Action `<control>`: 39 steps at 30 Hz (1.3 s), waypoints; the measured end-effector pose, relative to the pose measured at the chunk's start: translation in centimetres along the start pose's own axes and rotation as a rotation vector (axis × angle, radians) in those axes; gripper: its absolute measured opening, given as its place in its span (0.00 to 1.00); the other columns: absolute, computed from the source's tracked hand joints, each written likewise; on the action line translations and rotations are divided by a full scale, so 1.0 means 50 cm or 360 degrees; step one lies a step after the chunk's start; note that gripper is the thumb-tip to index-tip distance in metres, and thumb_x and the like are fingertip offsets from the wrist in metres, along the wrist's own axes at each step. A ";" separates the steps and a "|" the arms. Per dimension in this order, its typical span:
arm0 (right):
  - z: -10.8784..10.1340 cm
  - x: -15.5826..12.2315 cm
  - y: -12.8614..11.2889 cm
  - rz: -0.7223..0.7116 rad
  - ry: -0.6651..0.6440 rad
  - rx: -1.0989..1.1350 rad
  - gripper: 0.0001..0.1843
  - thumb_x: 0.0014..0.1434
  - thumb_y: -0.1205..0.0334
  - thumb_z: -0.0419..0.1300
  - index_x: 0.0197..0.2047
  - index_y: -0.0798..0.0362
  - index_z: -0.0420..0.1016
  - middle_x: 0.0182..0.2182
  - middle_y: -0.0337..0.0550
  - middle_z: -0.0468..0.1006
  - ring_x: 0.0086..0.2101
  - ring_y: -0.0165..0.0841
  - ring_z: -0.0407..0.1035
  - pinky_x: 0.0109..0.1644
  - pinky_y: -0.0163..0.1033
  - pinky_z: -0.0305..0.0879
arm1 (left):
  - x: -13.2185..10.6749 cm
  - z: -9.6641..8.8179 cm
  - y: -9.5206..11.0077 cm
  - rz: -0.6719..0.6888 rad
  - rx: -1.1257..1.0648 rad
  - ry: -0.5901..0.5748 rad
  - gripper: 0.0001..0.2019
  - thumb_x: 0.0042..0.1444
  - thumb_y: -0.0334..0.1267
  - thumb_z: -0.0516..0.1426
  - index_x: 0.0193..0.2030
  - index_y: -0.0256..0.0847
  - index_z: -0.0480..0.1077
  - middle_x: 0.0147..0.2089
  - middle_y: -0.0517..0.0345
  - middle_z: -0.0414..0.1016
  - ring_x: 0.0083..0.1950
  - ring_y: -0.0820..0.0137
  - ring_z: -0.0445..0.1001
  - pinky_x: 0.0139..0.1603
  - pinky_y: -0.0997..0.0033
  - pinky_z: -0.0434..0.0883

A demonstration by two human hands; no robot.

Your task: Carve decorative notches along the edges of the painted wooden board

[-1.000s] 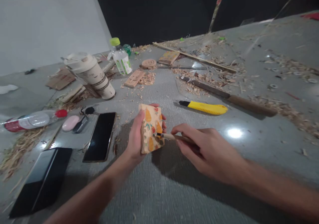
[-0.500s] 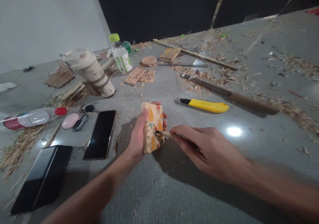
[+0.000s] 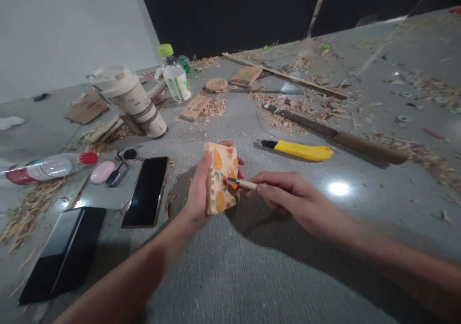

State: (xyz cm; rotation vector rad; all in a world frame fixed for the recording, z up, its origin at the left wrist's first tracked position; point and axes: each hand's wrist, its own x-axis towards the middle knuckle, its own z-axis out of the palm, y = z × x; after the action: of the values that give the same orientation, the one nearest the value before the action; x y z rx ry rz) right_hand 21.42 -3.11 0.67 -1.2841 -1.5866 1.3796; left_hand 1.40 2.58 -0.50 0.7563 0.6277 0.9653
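My left hand (image 3: 199,189) is closed around a small wooden block (image 3: 220,189), thumb on its near face and fingertips showing past its far edge. Orange, red and green shapes are painted on the block, and its left edge looks notched. Pinched in my right hand (image 3: 298,197) is a slim carving knife (image 3: 247,185) with a pale wooden handle and a short metal tip. That tip is at the painted face of the block, near a red patch; whether it cuts in I cannot tell. Beyond my right hand lies a yellow utility knife (image 3: 302,150).
A phone (image 3: 146,192) and a black case (image 3: 61,254) lie left, with a red-capped bottle (image 3: 54,167). Farther back stand a lidded cup (image 3: 135,101) and a green-capped bottle (image 3: 175,79). A long wooden-handled tool (image 3: 334,134), carved pieces (image 3: 195,107) and wood shavings are spread behind.
The carving knife's tip has shifted slightly up and right on the block, and my right hand has turned a little. My left hand keeps its hold; the view has moved slightly.
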 end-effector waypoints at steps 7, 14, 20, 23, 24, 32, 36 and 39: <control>-0.005 -0.020 -0.021 -0.0418 0.0208 -0.0743 0.14 0.76 0.61 0.56 0.52 0.49 0.85 0.29 0.36 0.81 0.25 0.27 0.67 0.31 0.35 0.59 | 0.004 -0.009 0.008 -0.0051 -0.0101 0.0060 0.31 0.67 0.57 0.63 0.69 0.40 0.69 0.48 0.45 0.85 0.44 0.55 0.87 0.41 0.59 0.84; 0.004 -0.025 -0.010 -0.0591 0.0199 -0.0951 0.15 0.77 0.64 0.55 0.59 0.50 0.82 0.34 0.38 0.85 0.27 0.28 0.73 0.32 0.35 0.61 | 0.000 -0.005 0.001 -0.0035 -0.0035 0.0053 0.31 0.66 0.58 0.64 0.67 0.40 0.70 0.48 0.46 0.85 0.43 0.57 0.86 0.40 0.62 0.83; 0.004 -0.025 -0.006 -0.0651 0.0177 -0.1029 0.15 0.77 0.64 0.55 0.56 0.51 0.82 0.32 0.38 0.83 0.26 0.28 0.70 0.32 0.36 0.60 | 0.000 -0.004 -0.002 -0.0019 0.0011 0.0057 0.33 0.65 0.58 0.66 0.68 0.41 0.69 0.44 0.50 0.84 0.38 0.63 0.84 0.37 0.67 0.81; 0.003 -0.025 -0.005 -0.0652 0.0158 -0.1055 0.15 0.77 0.65 0.54 0.57 0.51 0.81 0.35 0.40 0.85 0.29 0.30 0.73 0.34 0.36 0.62 | -0.001 -0.002 -0.002 -0.0016 0.0020 0.0067 0.34 0.63 0.59 0.67 0.68 0.42 0.69 0.43 0.51 0.84 0.38 0.64 0.83 0.36 0.68 0.81; 0.003 -0.025 -0.004 -0.0648 0.0155 -0.1066 0.15 0.77 0.66 0.54 0.57 0.51 0.81 0.36 0.40 0.85 0.29 0.30 0.74 0.34 0.37 0.63 | -0.001 -0.001 -0.002 -0.0021 0.0025 0.0075 0.35 0.62 0.59 0.67 0.68 0.42 0.69 0.44 0.51 0.84 0.38 0.64 0.83 0.36 0.68 0.81; 0.007 -0.032 0.002 -0.0624 0.0183 -0.1196 0.17 0.78 0.63 0.52 0.57 0.49 0.82 0.38 0.44 0.87 0.30 0.33 0.76 0.34 0.39 0.61 | -0.001 0.001 -0.009 -0.0009 0.0075 0.0132 0.31 0.60 0.59 0.69 0.63 0.44 0.71 0.43 0.54 0.80 0.37 0.65 0.80 0.34 0.69 0.79; 0.004 -0.028 -0.009 -0.0553 0.0160 -0.1105 0.17 0.79 0.58 0.54 0.50 0.49 0.85 0.31 0.40 0.85 0.25 0.30 0.72 0.31 0.39 0.57 | -0.004 0.012 -0.021 -0.0038 0.0030 0.0069 0.29 0.58 0.60 0.70 0.57 0.45 0.71 0.42 0.56 0.77 0.36 0.67 0.77 0.33 0.70 0.76; 0.000 -0.022 -0.016 -0.0375 0.0153 -0.0908 0.23 0.81 0.51 0.53 0.41 0.49 0.85 0.25 0.38 0.80 0.23 0.28 0.67 0.31 0.38 0.57 | -0.008 0.019 -0.026 -0.0043 0.0030 0.0037 0.29 0.57 0.60 0.70 0.56 0.45 0.71 0.41 0.57 0.75 0.35 0.68 0.74 0.36 0.70 0.75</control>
State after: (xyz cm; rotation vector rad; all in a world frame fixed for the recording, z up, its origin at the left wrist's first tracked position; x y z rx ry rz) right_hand 21.55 -4.13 1.56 -1.3909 -2.0699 0.7287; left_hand 2.58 1.49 -0.92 0.7526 0.6666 0.9454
